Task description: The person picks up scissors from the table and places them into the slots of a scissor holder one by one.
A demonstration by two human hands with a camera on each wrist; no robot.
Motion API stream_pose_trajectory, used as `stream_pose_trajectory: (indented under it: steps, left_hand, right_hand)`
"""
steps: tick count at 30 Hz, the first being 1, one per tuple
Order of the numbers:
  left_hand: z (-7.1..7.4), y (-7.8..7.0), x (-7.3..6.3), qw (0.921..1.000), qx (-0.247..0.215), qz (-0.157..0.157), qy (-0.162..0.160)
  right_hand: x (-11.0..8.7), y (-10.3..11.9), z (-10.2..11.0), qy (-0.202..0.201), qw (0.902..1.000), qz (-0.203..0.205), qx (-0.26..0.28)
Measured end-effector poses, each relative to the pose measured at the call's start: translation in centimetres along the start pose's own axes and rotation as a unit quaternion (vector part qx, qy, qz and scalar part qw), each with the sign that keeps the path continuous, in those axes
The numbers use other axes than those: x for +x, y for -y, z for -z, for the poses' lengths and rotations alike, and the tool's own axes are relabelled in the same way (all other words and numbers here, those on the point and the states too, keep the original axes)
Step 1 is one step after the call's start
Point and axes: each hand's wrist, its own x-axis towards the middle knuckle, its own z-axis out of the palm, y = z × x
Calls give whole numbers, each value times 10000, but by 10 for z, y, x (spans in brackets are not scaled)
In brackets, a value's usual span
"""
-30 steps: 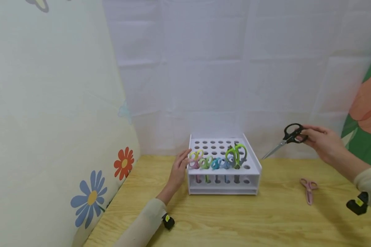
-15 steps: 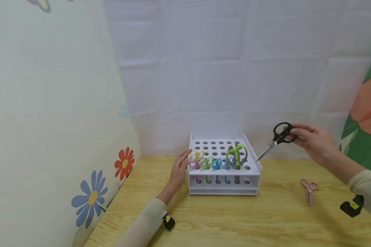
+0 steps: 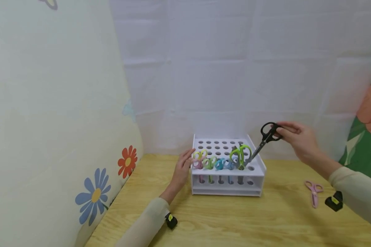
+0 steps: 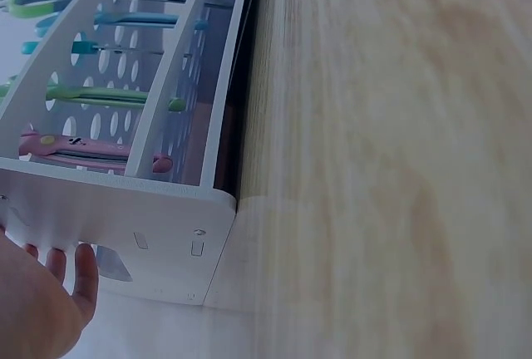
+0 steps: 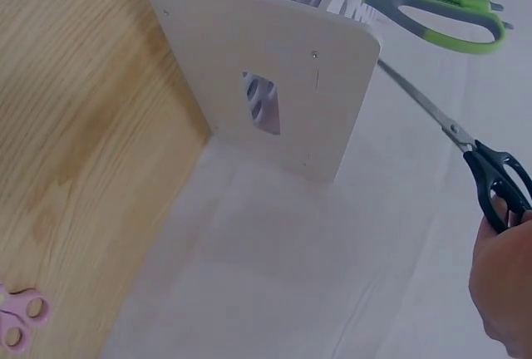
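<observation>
In the head view my right hand (image 3: 300,142) pinches black-handled scissors (image 3: 268,136) by a finger loop. Their blades slant down to the left, the tip close over the front right of a white holed rack (image 3: 227,190). Beside the tip stand large green-and-grey scissors (image 3: 241,157), blades down through a front-row hole. Left of these, several small scissors in blue, teal, green and pink (image 4: 91,149) fill the same row. My left hand (image 3: 181,169) rests with extended fingers (image 4: 86,272) against the rack's left side wall (image 4: 166,218), near its cutout.
Pink scissors (image 3: 314,192) lie flat on the wooden table (image 3: 222,219), right of the rack. A white cloth (image 3: 216,68) hangs behind, and a flower-printed panel (image 3: 49,120) stands on the left. Holes (image 3: 216,142) in the rack's back rows show no scissors.
My right hand has carried the black scissors leftward, from right of the rack to over its front right. The left hand stays at the rack's side. The view has shifted slightly.
</observation>
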Motion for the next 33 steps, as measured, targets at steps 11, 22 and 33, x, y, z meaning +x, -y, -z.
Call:
stream_pose_trajectory:
  steps: [11,22,33]
  left_hand:
    - [0,-1,2,9998,-14,-194,63]
    - [-1,-4,1,9998,-5,-190,96]
    - [1,-4,1,9997,71,-184,116]
  right_hand:
    - [14,-24,-15,323,9790,326,-1985]
    - [18,-45,-21,844,9430,224,-3212]
    - [16,-61,-24,1204,9307,-333,-3437]
